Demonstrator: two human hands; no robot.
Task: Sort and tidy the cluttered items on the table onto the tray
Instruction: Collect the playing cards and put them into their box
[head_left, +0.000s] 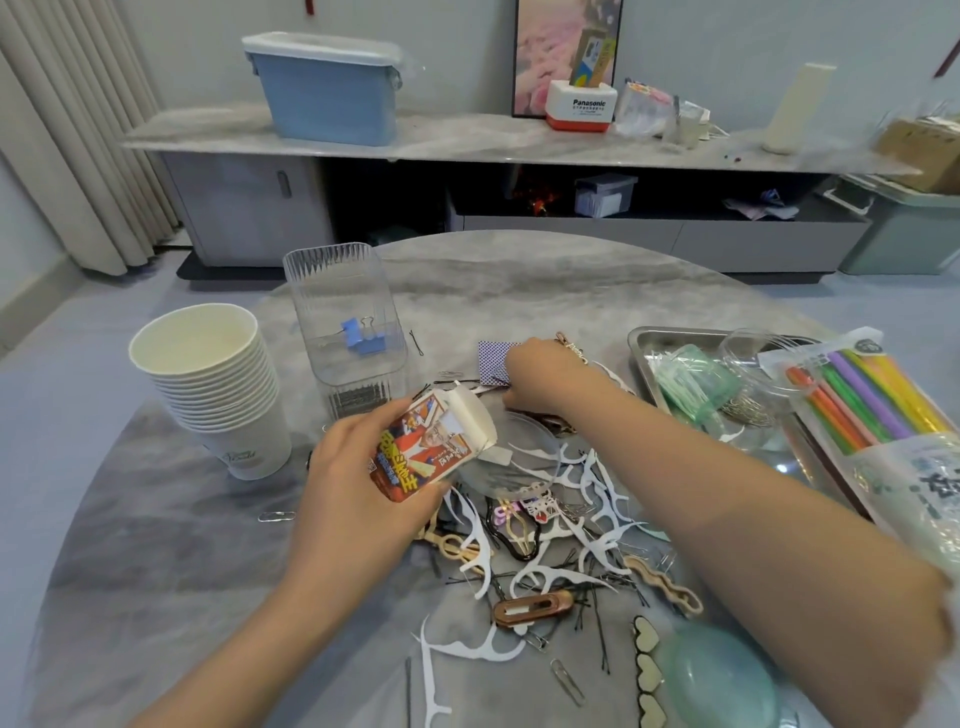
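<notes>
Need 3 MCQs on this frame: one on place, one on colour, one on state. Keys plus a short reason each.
1. Where is the binder clip?
A. on the metal tray
B. inside the clear ribbed container
C. in the stack of paper cups

2. What colour is that binder clip?
A. blue
B. red
C. black

3. What is the state of the card box in the left hand?
A. flap open, held in that hand
B. sealed, lying on the table
C. crushed flat on the tray

Key:
1 B: the clip shows through the container's clear wall, left of the metal tray and right of the paper cups.
2 A: its body is blue with wire handles.
3 A: the left hand's fingers wrap the box and its white top flap stands open, while the right hand reaches to the blue-backed cards.
</notes>
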